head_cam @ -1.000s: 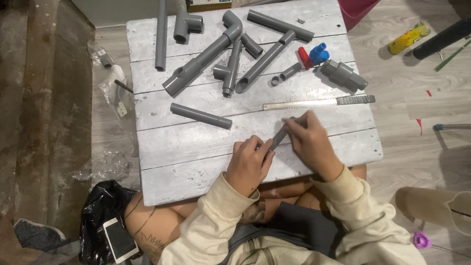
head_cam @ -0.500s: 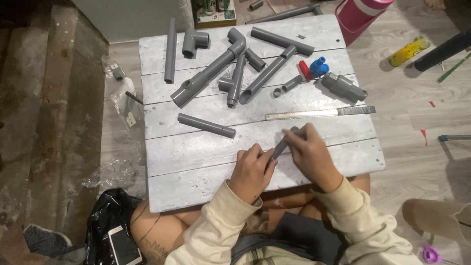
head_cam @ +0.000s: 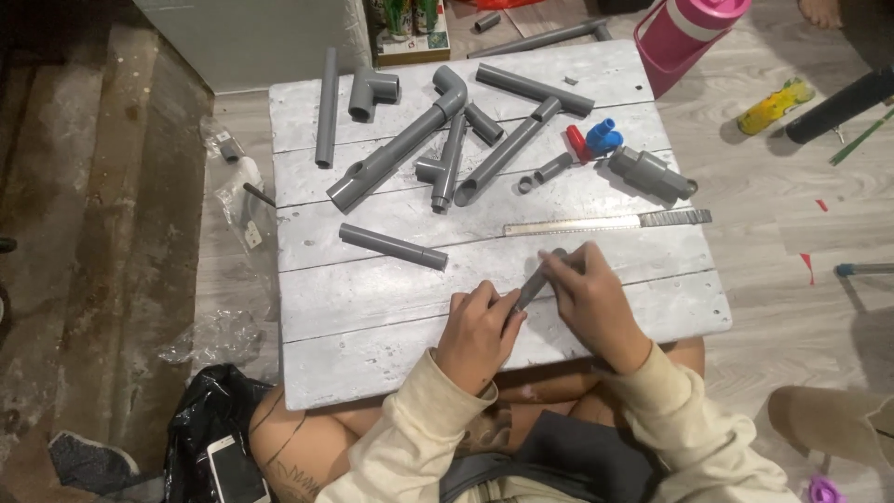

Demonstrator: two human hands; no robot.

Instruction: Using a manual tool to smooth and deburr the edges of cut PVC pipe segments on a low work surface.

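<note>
A short grey pipe piece (head_cam: pixel 533 284) is held slantwise just above the near half of a whitewashed plank table (head_cam: pixel 372 363), between both hands. The left hand (head_cam: pixel 477 333) closes around its lower end, fingers curled tight; the right hand (head_cam: pixel 589 300) pinches its upper end with thumb and fingertips, the rest of the hand folded over it.

The boards around the hands are bare down to the near edge, which lies over the person's knees, and out to the right edge. To the left, a loose grey pipe length (head_cam: pixel 393 247) lies well apart from the hands. Just beyond the right hand, a long metal saw blade (head_cam: pixel 605 223) runs parallel to the planks, almost to the right edge.

The far half is crowded: a long pipe with an elbow (head_cam: pixel 400 149), a tee fitting (head_cam: pixel 372 93), a straight pipe (head_cam: pixel 326 107) near the left edge, another grey pipe (head_cam: pixel 534 88), a red and blue fitting (head_cam: pixel 592 141) and a stubby grey coupling (head_cam: pixel 650 173) close to the right edge.

Off the table, a pink bottle (head_cam: pixel 684 42) stands by the far right corner, a yellow-green packet (head_cam: pixel 775 105) lies on the floor, and a white phone (head_cam: pixel 233 469) rests on a black bag (head_cam: pixel 200 414) near the left.
</note>
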